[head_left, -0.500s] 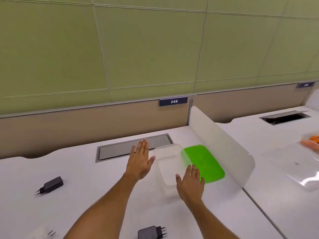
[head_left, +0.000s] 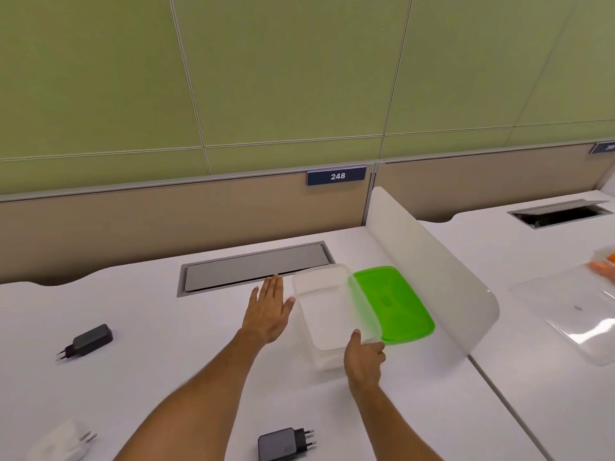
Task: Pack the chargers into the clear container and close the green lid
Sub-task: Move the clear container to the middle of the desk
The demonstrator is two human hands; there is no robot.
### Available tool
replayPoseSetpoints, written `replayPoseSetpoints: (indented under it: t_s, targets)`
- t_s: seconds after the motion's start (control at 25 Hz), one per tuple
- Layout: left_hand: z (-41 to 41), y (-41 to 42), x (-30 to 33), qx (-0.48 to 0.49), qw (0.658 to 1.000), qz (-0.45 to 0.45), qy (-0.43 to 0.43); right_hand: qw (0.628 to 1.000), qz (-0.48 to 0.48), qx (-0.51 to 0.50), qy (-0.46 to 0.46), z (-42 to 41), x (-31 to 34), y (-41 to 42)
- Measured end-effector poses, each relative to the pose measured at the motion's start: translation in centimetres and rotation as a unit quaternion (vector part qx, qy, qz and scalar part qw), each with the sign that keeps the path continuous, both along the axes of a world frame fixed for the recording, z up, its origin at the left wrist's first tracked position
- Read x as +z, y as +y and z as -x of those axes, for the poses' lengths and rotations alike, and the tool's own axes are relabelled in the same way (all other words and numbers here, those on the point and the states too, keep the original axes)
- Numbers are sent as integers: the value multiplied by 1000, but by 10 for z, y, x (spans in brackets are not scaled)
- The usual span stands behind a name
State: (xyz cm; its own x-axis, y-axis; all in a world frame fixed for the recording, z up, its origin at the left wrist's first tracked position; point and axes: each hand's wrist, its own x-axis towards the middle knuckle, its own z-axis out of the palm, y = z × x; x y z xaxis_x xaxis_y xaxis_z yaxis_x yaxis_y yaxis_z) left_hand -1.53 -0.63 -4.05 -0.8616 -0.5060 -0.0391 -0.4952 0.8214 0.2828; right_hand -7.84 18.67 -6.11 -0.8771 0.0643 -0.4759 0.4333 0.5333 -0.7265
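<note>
The clear container (head_left: 327,314) stands open and empty on the white desk, with the green lid (head_left: 396,304) lying flat just right of it. My right hand (head_left: 364,359) grips the container's near right corner, thumb on the rim. My left hand (head_left: 268,312) is flat, fingers apart, just left of the container, holding nothing. A black charger (head_left: 87,341) lies far left. Another black charger (head_left: 286,444) sits at the near edge between my forearms. A white charger (head_left: 63,444) is at the bottom left.
A white divider panel (head_left: 432,271) rises right of the lid. A grey cable hatch (head_left: 256,269) is set into the desk behind my left hand. On the neighbouring desk lie a clear tray (head_left: 572,314) and another person's hand (head_left: 602,269).
My right hand has closed on the container's near right corner; before it hovered flat over it. My left hand has barely moved.
</note>
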Motion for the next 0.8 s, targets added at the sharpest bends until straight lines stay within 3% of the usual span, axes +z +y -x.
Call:
replayPoseSetpoints:
  t_s: [0.16, 0.48, 0.8]
  targets:
    - [7, 0, -7, 6, 999, -29, -17, 997, 53, -43, -40, 6, -5, -9]
    - [8, 2, -20, 21, 990, -116, -81, 994, 68, -85, -25, 12, -8, -20]
    - [-13, -27, -6, 110, 980, -161, -30, 998, 41, 2, 51, 20, 1, -29]
